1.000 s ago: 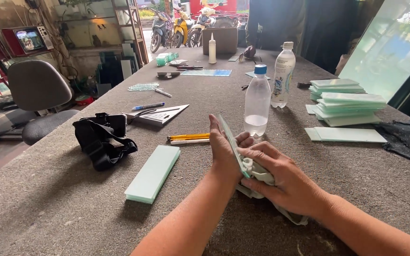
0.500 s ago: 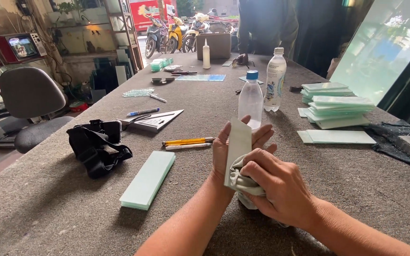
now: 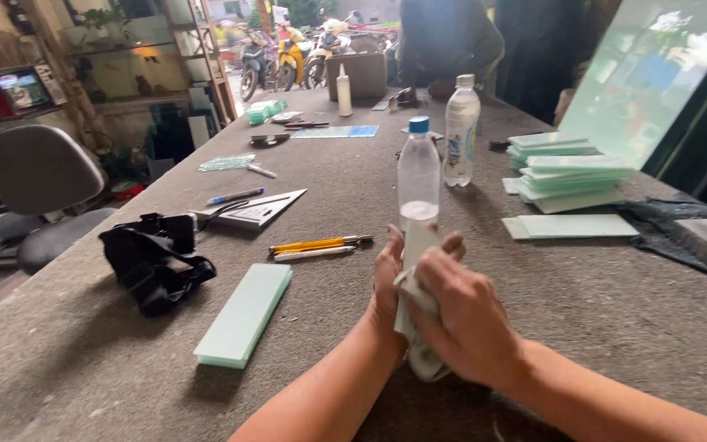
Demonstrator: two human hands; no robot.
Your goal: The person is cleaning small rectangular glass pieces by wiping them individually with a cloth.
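My left hand (image 3: 386,282) holds a pale green glass piece (image 3: 416,239) upright by its edge, just above the grey table (image 3: 533,303). My right hand (image 3: 464,315) presses a whitish cloth (image 3: 419,348) against the face of that glass piece. Both hands meet in front of me, near the table's front edge. A clear water bottle with a blue cap (image 3: 418,176) stands right behind the glass.
A stack of pale green glass strips (image 3: 245,313) lies at the left, beside a black strap bundle (image 3: 153,262). A yellow cutter and pen (image 3: 321,245), a triangular ruler (image 3: 255,210), a second bottle (image 3: 461,131) and stacked glass pieces (image 3: 570,176) are further back. An office chair (image 3: 34,184) stands left.
The glass piece has turned more upright and edge-on between my hands. My right hand with the cloth has slid up over it. The view has shifted slightly.
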